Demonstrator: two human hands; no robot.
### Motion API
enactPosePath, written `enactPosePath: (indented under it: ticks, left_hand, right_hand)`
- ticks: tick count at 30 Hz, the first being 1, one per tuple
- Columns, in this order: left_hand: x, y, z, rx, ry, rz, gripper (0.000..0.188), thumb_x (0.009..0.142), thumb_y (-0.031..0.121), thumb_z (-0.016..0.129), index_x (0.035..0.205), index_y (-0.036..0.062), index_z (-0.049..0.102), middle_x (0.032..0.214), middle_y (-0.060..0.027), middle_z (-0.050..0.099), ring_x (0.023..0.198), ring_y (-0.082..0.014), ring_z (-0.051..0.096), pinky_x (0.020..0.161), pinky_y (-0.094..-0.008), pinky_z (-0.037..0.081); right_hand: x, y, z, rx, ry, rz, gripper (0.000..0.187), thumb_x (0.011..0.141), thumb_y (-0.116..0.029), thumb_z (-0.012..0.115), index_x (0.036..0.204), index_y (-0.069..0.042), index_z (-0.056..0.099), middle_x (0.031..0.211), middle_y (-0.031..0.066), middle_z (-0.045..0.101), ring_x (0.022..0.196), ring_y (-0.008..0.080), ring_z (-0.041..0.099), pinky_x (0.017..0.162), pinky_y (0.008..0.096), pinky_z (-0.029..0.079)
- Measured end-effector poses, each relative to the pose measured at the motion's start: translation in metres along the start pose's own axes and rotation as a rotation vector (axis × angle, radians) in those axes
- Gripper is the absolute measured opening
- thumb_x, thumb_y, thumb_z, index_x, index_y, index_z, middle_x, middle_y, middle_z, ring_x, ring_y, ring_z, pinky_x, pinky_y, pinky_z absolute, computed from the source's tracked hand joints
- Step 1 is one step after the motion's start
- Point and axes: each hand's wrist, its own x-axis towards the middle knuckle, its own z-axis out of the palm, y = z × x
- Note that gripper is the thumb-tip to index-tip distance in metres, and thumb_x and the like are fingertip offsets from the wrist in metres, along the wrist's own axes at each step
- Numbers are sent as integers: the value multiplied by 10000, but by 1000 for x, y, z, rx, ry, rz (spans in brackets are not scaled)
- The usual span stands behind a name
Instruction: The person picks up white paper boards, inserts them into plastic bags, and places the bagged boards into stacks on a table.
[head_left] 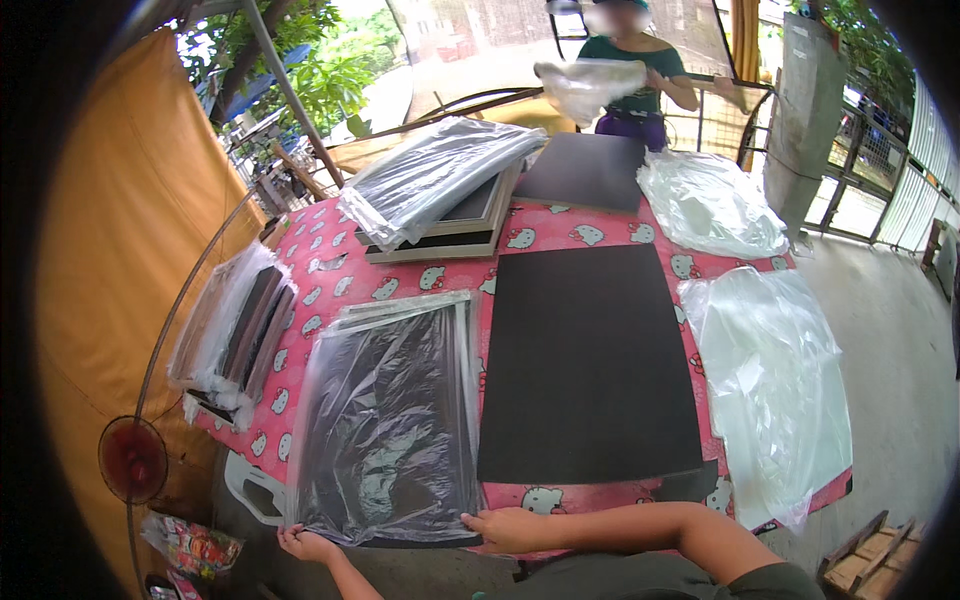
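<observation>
A clear plastic bag [385, 430] lies over a dark panel with a pale edge, at the near left of the table. At its near left corner my left hand [308, 545] pinches the plastic. My right hand [507, 530] grips the bag's near right corner, its forearm stretching in from the right. A black strip of the panel shows past the plastic between both hands. Just right of the bag lies a large bare black panel [590, 365], flat on the pink patterned tablecloth [540, 497].
Clear plastic bags [775, 390] lie at the right, with another pile [710, 205] beyond. Bagged panels [440, 180] are stacked at the back; more [235, 330] stand at the left edge. Across the table a person [635, 75] holds plastic near a dark panel [582, 172].
</observation>
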Motion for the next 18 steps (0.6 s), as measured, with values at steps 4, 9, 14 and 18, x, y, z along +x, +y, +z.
enactPosePath:
  ticks: [4, 9, 14, 18]
  left_hand:
    - [-5, -84, 16, 290, -209, 127, 171, 708, 31, 418, 654, 20, 580, 982, -145, 567, 905, -265, 525, 799, -379, 388]
    - [-31, 36, 28, 770, -166, -8, 236, 759, 123, 466, 925, 9, 589, 940, -171, 567, 886, -298, 537, 764, -403, 428]
    - [-42, 111, 47, 9, -543, 326, 360, 746, 17, 415, 1080, -10, 549, 1085, -176, 534, 985, -288, 514, 880, -359, 384]
    - [-178, 274, 41, -691, -1239, -27, 386, 730, 39, 533, 1115, 60, 515, 1316, -196, 301, 1230, -308, 281, 1035, -387, 180]
  right_hand:
    - [-29, 9, -11, 30, -83, 24, 613, 757, -302, 590, 1259, -53, 343, 875, 194, 557, 784, 355, 564, 650, 438, 442]
    - [-171, 26, -89, -220, 696, 413, 535, 694, -286, 659, 1147, -59, 486, 983, 153, 565, 944, 311, 522, 813, 393, 411]
    - [-321, 11, -87, -543, 919, 1337, 878, 442, -443, 776, 1177, -90, 450, 1295, 166, 284, 1186, 351, 252, 942, 521, 207]
    - [-365, 44, -46, -386, 1041, 1449, 431, 642, -219, 631, 1022, -43, 530, 1027, 186, 521, 942, 340, 499, 790, 446, 390]
